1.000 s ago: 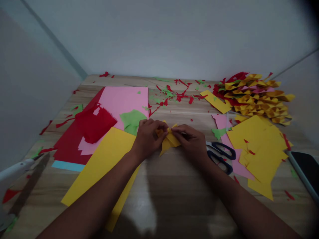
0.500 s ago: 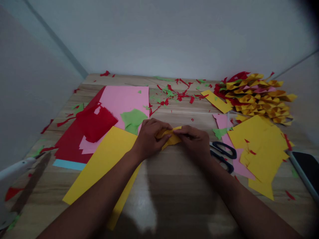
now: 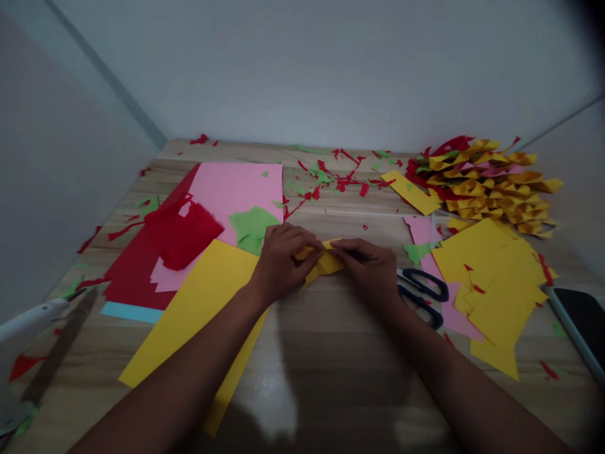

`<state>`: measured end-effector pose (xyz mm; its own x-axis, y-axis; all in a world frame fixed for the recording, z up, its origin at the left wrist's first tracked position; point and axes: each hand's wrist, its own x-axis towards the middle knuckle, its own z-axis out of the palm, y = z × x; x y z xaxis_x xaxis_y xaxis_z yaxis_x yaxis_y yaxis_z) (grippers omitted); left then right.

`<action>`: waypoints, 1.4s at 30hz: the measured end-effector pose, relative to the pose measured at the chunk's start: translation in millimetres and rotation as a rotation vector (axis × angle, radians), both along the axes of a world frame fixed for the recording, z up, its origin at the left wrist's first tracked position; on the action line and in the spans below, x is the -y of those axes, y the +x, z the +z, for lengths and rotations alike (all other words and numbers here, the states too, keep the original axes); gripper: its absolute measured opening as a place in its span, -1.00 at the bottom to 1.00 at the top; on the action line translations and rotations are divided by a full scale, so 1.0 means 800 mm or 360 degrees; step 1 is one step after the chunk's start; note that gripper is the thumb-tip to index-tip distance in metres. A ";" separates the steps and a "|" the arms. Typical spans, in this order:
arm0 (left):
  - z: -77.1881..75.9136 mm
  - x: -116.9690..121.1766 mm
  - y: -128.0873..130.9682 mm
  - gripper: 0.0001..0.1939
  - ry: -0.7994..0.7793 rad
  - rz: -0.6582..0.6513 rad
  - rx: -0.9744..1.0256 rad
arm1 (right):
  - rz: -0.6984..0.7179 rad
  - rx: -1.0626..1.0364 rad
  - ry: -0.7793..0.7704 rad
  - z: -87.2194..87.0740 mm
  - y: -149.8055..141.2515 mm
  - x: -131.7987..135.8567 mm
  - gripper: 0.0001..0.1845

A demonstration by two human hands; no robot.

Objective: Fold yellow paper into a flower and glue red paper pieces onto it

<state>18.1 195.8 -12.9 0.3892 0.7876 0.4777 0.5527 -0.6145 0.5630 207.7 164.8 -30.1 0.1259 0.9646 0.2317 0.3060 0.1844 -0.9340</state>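
Pinching the folded yellow paper (image 3: 326, 265) between them, the left hand (image 3: 285, 260) and right hand (image 3: 371, 268) have fingers clamped on it mid-tabletop (image 3: 340, 340); its visible long axis runs roughly left to right, one pointed corner aiming near-left.

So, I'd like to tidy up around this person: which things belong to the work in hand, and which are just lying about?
Belongs, judging by sight:
yellow piece, held by left hand and right hand
probably the scissors, yellow sheet and folded-paper bundle

Apparently just lying about:
red and green scraps
phone
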 end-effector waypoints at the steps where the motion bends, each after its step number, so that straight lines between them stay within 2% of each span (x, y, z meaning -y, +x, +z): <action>1: 0.000 0.000 0.000 -0.90 0.0004 -0.0013 -0.0017 | 0.0017 0.0025 -0.0005 0.000 0.000 0.000 -0.89; 4: -0.002 0.000 0.000 -0.90 0.0045 -0.0076 -0.0036 | 0.0094 0.0060 -0.0036 0.002 0.001 -0.001 -0.88; 8: -0.005 -0.001 -0.001 -0.95 0.0002 -0.0068 -0.0072 | 0.0090 0.0003 -0.0050 0.001 0.002 -0.005 -0.89; 12: -0.006 -0.003 0.000 -0.90 -0.0100 -0.0085 -0.0055 | 0.0183 0.0003 0.0022 -0.003 0.002 -0.007 -0.92; 17: -0.006 -0.002 -0.001 -0.88 -0.0089 -0.0066 0.0062 | 0.0361 0.0061 0.0123 -0.005 0.002 -0.004 -0.84; 24: -0.007 -0.002 0.000 -0.87 -0.0051 -0.0019 0.0120 | 0.0212 -0.0047 0.0069 0.000 0.001 -0.003 -0.68; 31: -0.010 0.002 0.002 -0.87 -0.0137 0.0013 0.0181 | 0.0183 -0.0013 0.0163 -0.002 -0.001 -0.001 -0.75; 33: -0.011 0.003 0.003 -0.88 -0.0181 0.0052 0.0273 | 0.0137 -0.0059 0.0121 -0.002 -0.002 -0.001 -0.81; 35: -0.013 0.002 0.003 -0.90 -0.0206 0.0075 0.0377 | 0.0136 -0.0100 0.0018 -0.002 -0.002 -0.002 -0.79; 38: -0.016 0.001 0.004 -0.91 -0.0235 0.0100 0.0463 | 0.0220 0.0051 -0.0122 0.001 -0.001 -0.003 -0.77; 42: -0.017 0.001 0.005 -0.87 -0.0274 0.0069 0.0519 | 0.0354 0.0408 -0.0129 0.007 0.001 -0.002 -0.71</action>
